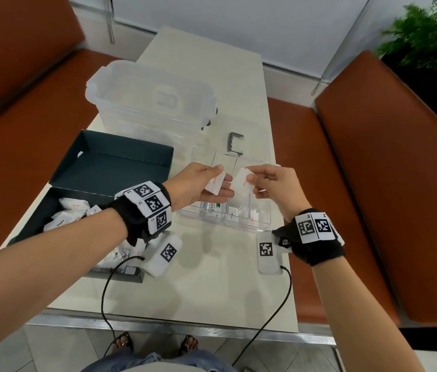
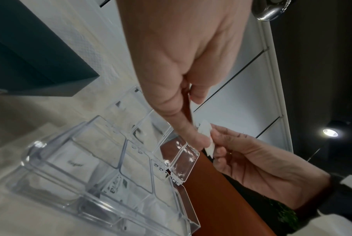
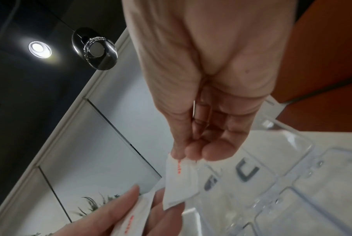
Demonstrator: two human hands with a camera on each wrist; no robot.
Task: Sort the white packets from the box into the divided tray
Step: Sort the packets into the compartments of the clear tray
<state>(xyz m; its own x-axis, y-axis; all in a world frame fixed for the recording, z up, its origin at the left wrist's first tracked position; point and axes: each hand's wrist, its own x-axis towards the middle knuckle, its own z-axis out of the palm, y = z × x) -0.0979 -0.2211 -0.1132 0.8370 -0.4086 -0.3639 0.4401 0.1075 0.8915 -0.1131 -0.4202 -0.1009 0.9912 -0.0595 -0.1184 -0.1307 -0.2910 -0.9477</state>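
Over the clear divided tray (image 1: 185, 218) (image 2: 49, 159) (image 3: 292, 183), each hand holds one white packet with red print. My left hand (image 1: 218, 181) (image 2: 191, 127) holds its packet (image 1: 214, 185) (image 3: 134, 218) between thumb and fingers. My right hand (image 1: 252, 182) (image 3: 191, 153) pinches a second packet (image 1: 242, 181) (image 3: 181, 180) by its top edge, close beside the first. Some near compartments of the tray hold packets, one with green print (image 1: 213, 208). The dark box (image 1: 59, 194) on the left holds several more white packets (image 1: 71, 210).
The box's open lid (image 1: 115, 162) lies behind it. A clear plastic bin (image 1: 152, 98) stands at the back and a grey C-shaped piece (image 1: 234, 143) lies behind the tray. Orange bench seats (image 1: 373, 183) flank the table. Cables hang over the near table edge (image 1: 185, 326).
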